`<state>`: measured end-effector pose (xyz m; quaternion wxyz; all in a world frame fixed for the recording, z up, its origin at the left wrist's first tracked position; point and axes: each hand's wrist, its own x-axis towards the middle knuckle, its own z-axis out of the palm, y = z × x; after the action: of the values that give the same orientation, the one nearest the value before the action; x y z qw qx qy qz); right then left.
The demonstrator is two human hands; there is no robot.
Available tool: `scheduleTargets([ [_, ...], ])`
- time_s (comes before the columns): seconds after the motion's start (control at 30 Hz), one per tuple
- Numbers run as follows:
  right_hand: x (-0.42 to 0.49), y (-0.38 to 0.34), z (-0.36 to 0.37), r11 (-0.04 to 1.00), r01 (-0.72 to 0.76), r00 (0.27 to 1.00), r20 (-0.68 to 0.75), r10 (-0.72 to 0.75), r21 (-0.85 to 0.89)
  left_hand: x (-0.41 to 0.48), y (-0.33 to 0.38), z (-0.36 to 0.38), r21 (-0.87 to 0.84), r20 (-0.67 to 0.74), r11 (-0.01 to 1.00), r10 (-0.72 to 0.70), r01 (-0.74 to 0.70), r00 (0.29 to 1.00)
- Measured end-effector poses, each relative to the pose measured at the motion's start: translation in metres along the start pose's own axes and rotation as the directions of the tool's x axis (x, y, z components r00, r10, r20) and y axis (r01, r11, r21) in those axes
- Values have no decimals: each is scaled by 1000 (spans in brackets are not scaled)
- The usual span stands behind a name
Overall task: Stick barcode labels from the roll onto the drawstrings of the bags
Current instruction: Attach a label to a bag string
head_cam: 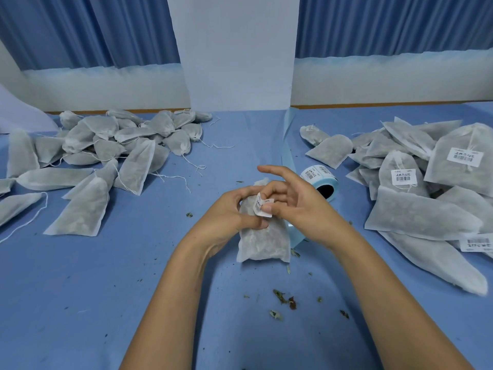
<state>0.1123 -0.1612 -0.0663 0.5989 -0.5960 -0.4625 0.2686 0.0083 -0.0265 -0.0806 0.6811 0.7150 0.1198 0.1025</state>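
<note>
Gripped the filled drawstring bag (264, 244) at its neck in the curled left hand (234, 209), over the blue table (106, 289), near the label roll (320, 180). Pinched a curling barcode label (262, 206) between right hand (298, 206) thumb and forefinger, remaining fingers splayed. Judged light, soft, floppy: best held at the gathered neck. Could not make out the drawstring.

left hand (229, 212) holds bag (264, 244), right hand (301, 206) pinches label (258, 205) (curled)
</note>
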Motion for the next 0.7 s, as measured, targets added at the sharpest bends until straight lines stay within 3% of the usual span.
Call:
scheduleTargets([
  [0.2, 5, 7, -2, 990, -95, 992, -90, 85, -105, 2, -2, 0, 8, -48, 1000, -3, 4, 999],
  [0.53, 8, 11, -5, 983, -153, 963, -238, 125, -104, 2, -2, 0, 8, -74, 1000, 13, -12, 997],
  [0.7, 7, 8, -8, 983, -153, 923, -372, 103, -106, 3, -1, -4, -4, -182, 1000, 30, -31, 983],
])
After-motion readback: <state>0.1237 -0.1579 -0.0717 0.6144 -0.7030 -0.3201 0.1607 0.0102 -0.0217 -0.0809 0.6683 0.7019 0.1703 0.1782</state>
